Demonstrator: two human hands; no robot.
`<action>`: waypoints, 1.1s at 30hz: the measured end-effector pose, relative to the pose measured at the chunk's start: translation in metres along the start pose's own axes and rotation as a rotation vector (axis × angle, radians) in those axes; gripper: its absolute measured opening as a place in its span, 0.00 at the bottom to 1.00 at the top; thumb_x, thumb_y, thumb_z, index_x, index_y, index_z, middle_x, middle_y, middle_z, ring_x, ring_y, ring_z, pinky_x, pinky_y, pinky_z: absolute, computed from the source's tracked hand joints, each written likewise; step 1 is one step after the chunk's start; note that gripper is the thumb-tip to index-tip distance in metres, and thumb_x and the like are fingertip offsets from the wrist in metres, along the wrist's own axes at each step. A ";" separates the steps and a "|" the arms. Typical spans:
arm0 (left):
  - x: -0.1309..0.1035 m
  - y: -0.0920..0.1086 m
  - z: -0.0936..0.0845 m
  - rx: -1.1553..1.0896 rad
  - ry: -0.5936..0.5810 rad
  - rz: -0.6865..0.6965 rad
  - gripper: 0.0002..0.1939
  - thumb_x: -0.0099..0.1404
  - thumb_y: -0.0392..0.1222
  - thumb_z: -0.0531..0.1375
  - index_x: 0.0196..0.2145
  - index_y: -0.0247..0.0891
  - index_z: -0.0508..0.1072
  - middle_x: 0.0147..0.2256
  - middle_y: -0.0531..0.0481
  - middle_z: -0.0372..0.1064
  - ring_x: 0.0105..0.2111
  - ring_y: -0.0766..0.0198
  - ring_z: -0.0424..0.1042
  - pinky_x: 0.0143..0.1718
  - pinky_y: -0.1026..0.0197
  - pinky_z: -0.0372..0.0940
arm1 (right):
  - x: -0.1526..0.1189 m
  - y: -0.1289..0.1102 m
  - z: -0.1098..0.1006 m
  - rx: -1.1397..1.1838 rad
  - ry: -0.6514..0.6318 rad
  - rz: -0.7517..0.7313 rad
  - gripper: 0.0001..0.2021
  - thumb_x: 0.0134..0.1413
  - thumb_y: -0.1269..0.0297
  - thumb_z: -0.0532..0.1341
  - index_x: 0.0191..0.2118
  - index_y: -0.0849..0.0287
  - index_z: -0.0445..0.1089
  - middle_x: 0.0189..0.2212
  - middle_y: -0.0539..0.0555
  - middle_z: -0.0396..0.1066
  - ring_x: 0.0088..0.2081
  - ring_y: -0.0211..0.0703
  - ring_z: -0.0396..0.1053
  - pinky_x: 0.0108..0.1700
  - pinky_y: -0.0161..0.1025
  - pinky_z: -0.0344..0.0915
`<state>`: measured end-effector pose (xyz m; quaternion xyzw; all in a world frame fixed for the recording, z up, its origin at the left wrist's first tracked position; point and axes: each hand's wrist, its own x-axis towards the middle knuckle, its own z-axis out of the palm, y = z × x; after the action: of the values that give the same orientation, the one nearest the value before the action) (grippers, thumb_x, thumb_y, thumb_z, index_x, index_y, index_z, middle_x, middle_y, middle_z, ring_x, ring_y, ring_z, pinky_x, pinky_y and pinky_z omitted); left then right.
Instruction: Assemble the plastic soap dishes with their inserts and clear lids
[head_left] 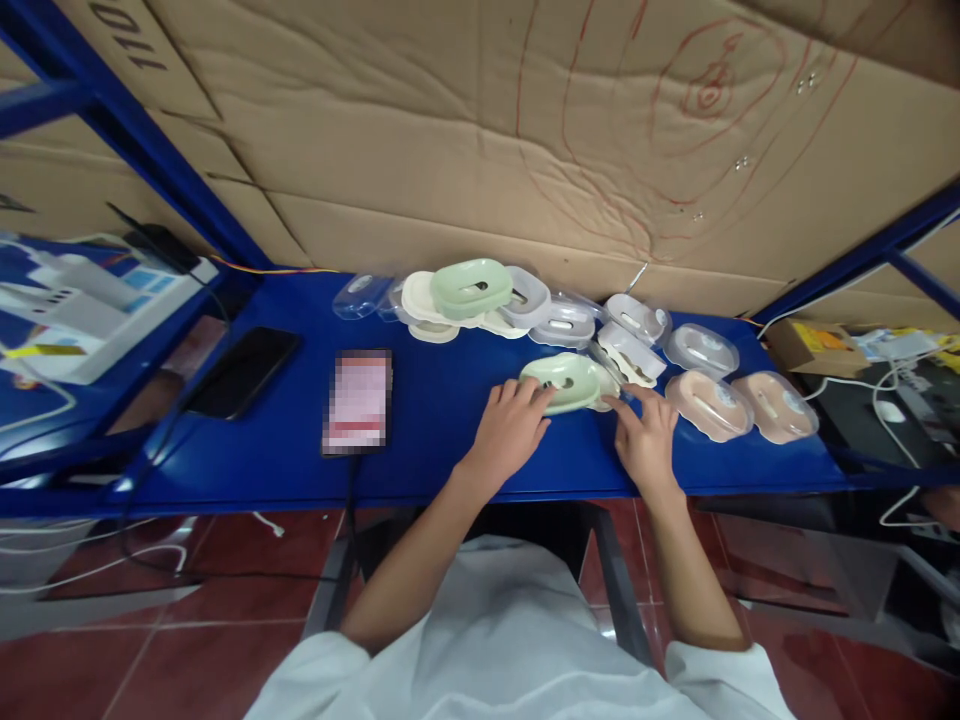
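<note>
A light green oval dish [566,383], like a soap dish with a slot in its middle, lies on the blue table in front of me. My left hand [510,430] is closed at its left end, fingers over the near rim. At the dish's right end, a pale cream piece [606,388] partly shows from behind it. My right hand [646,440] is there with thumb and forefinger bent in; what they hold is hard to make out. Just beyond the right fingers lies a white dish [630,352] with a clear cover.
Another green dish [471,288] tops a pile of cream and grey ones at the back. Two peach dishes [709,405] under clear covers stand at right. A phone [358,402] with a cable and a black phone [244,372] lie at left. Cardboard [420,150] walls the back.
</note>
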<state>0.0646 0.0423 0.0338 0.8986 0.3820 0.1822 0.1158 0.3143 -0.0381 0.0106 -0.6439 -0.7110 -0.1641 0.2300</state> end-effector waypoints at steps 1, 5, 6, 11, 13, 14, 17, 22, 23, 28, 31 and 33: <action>-0.009 -0.004 -0.001 0.025 0.011 -0.024 0.21 0.75 0.40 0.59 0.64 0.43 0.72 0.57 0.39 0.71 0.55 0.45 0.70 0.57 0.43 0.66 | -0.002 -0.001 0.001 -0.017 -0.006 0.012 0.23 0.68 0.72 0.55 0.63 0.49 0.73 0.64 0.63 0.66 0.63 0.63 0.62 0.62 0.67 0.59; -0.057 -0.032 -0.011 0.040 0.162 -0.139 0.18 0.78 0.44 0.55 0.61 0.46 0.75 0.54 0.41 0.71 0.48 0.50 0.71 0.51 0.47 0.70 | -0.004 -0.010 0.005 0.014 -0.085 -0.023 0.17 0.72 0.63 0.58 0.62 0.49 0.73 0.71 0.63 0.59 0.68 0.66 0.59 0.65 0.70 0.58; -0.068 -0.039 -0.014 0.022 0.203 -0.165 0.18 0.79 0.45 0.55 0.61 0.46 0.75 0.54 0.41 0.70 0.48 0.51 0.71 0.52 0.47 0.70 | -0.004 -0.013 0.005 0.054 -0.104 -0.052 0.17 0.73 0.63 0.58 0.61 0.48 0.74 0.71 0.62 0.59 0.69 0.65 0.59 0.65 0.69 0.59; -0.098 -0.050 -0.027 -0.071 0.272 -0.178 0.18 0.79 0.44 0.55 0.61 0.46 0.74 0.58 0.41 0.68 0.51 0.51 0.71 0.56 0.46 0.70 | -0.004 -0.044 -0.002 0.262 -0.236 -0.213 0.17 0.73 0.64 0.58 0.62 0.45 0.74 0.73 0.60 0.57 0.73 0.63 0.56 0.69 0.70 0.57; -0.100 -0.045 -0.028 -0.060 0.263 -0.170 0.17 0.79 0.43 0.55 0.61 0.45 0.75 0.59 0.40 0.68 0.54 0.49 0.70 0.57 0.45 0.69 | -0.005 -0.058 -0.006 0.338 -0.263 -0.219 0.19 0.74 0.63 0.58 0.66 0.46 0.69 0.74 0.61 0.56 0.74 0.61 0.56 0.70 0.68 0.58; -0.100 -0.042 -0.028 -0.045 0.252 -0.165 0.17 0.79 0.43 0.55 0.60 0.45 0.75 0.59 0.40 0.68 0.56 0.47 0.70 0.57 0.44 0.69 | -0.005 -0.064 -0.007 0.382 -0.253 -0.195 0.21 0.73 0.62 0.59 0.68 0.48 0.66 0.74 0.62 0.56 0.74 0.60 0.56 0.70 0.66 0.60; -0.099 -0.032 -0.027 0.002 0.194 -0.134 0.16 0.78 0.42 0.56 0.59 0.46 0.77 0.62 0.40 0.68 0.59 0.44 0.68 0.59 0.40 0.67 | -0.005 -0.073 -0.006 0.457 -0.199 -0.142 0.30 0.71 0.57 0.63 0.73 0.51 0.57 0.75 0.66 0.53 0.75 0.60 0.54 0.70 0.63 0.64; -0.102 -0.029 -0.021 -0.006 0.170 -0.023 0.14 0.76 0.42 0.60 0.56 0.44 0.78 0.64 0.40 0.68 0.67 0.44 0.64 0.64 0.40 0.64 | -0.001 -0.075 0.002 0.357 -0.285 -0.345 0.22 0.73 0.59 0.62 0.68 0.50 0.67 0.73 0.60 0.60 0.76 0.57 0.53 0.73 0.63 0.59; -0.104 -0.030 -0.020 -0.003 0.185 -0.009 0.14 0.76 0.42 0.61 0.56 0.43 0.78 0.64 0.40 0.69 0.67 0.44 0.64 0.65 0.40 0.65 | 0.000 -0.076 0.002 0.353 -0.293 -0.371 0.21 0.73 0.61 0.61 0.67 0.50 0.68 0.71 0.59 0.64 0.75 0.54 0.55 0.74 0.62 0.59; -0.110 -0.035 -0.013 0.037 0.225 0.026 0.13 0.76 0.40 0.62 0.55 0.44 0.79 0.62 0.44 0.74 0.66 0.44 0.67 0.62 0.41 0.69 | 0.003 -0.080 -0.003 0.327 -0.296 -0.433 0.19 0.74 0.65 0.60 0.66 0.52 0.70 0.68 0.56 0.69 0.74 0.52 0.59 0.74 0.58 0.60; -0.113 -0.036 -0.012 0.001 0.232 -0.001 0.14 0.75 0.42 0.63 0.56 0.45 0.79 0.62 0.43 0.73 0.66 0.44 0.67 0.61 0.41 0.70 | 0.005 -0.071 -0.003 0.307 -0.295 -0.421 0.21 0.74 0.61 0.59 0.69 0.52 0.67 0.71 0.58 0.64 0.74 0.53 0.57 0.73 0.59 0.59; -0.115 -0.036 -0.012 -0.049 0.233 -0.033 0.15 0.75 0.44 0.64 0.57 0.45 0.78 0.65 0.41 0.69 0.68 0.43 0.66 0.63 0.40 0.69 | 0.006 -0.058 0.001 0.220 -0.238 -0.245 0.25 0.74 0.55 0.59 0.71 0.53 0.63 0.73 0.62 0.59 0.75 0.60 0.55 0.72 0.64 0.59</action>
<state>-0.0378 -0.0163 0.0048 0.8618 0.4033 0.2925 0.0955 0.2560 -0.0391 0.0165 -0.5381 -0.8200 -0.0349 0.1919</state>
